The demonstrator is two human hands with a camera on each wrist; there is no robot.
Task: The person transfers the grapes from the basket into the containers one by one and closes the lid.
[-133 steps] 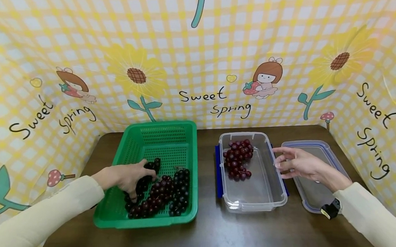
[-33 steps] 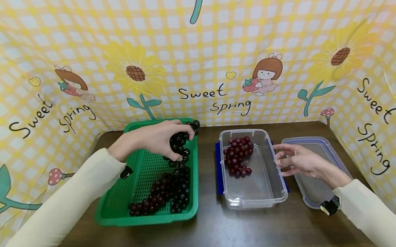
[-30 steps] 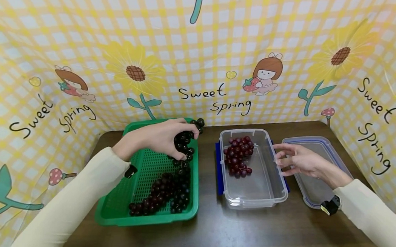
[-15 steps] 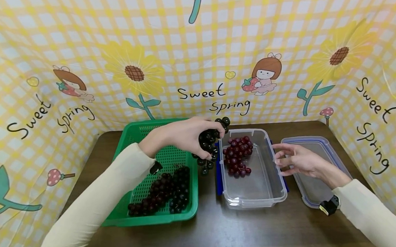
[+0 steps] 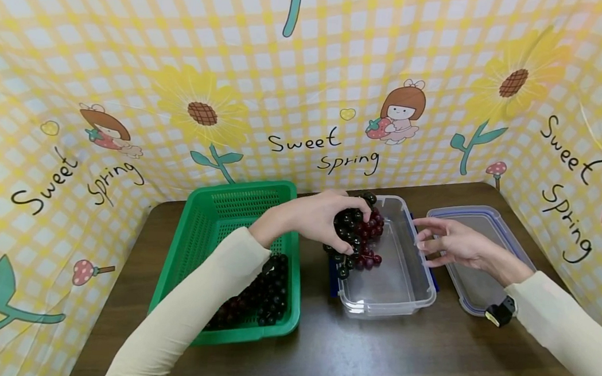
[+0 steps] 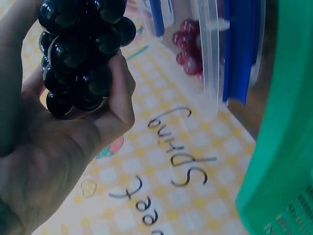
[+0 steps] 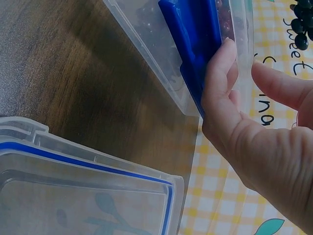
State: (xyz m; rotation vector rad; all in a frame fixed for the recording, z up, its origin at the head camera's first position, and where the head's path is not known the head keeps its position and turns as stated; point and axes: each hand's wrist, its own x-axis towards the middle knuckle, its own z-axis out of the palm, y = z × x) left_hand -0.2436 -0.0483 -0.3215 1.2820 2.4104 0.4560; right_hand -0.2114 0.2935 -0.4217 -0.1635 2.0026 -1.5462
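My left hand (image 5: 325,215) grips a bunch of black grapes (image 5: 347,228) above the left side of the clear plastic food container (image 5: 392,306). Close up, the left wrist view shows the black grapes (image 6: 80,54) between my thumb and fingers. A bunch of dark red grapes (image 5: 373,230) lies in the container, partly hidden by the held bunch. My right hand (image 5: 450,246) holds the container's right wall at the rim; in the right wrist view its fingers are by the blue side clip (image 7: 195,44) and the thumb is at the rim.
Left of the container stands a green basket (image 5: 293,320) with black grapes (image 5: 273,295) and dark red grapes, partly hidden by my left sleeve. The container's lid (image 5: 477,227) lies on the brown table (image 5: 352,358) at the right. A yellow checked cloth (image 5: 266,82) hangs behind.
My left hand has lifted the black grapes out of the green basket and carried them right, over the basket's edge to the container. My right hand has stayed at the container's right wall.
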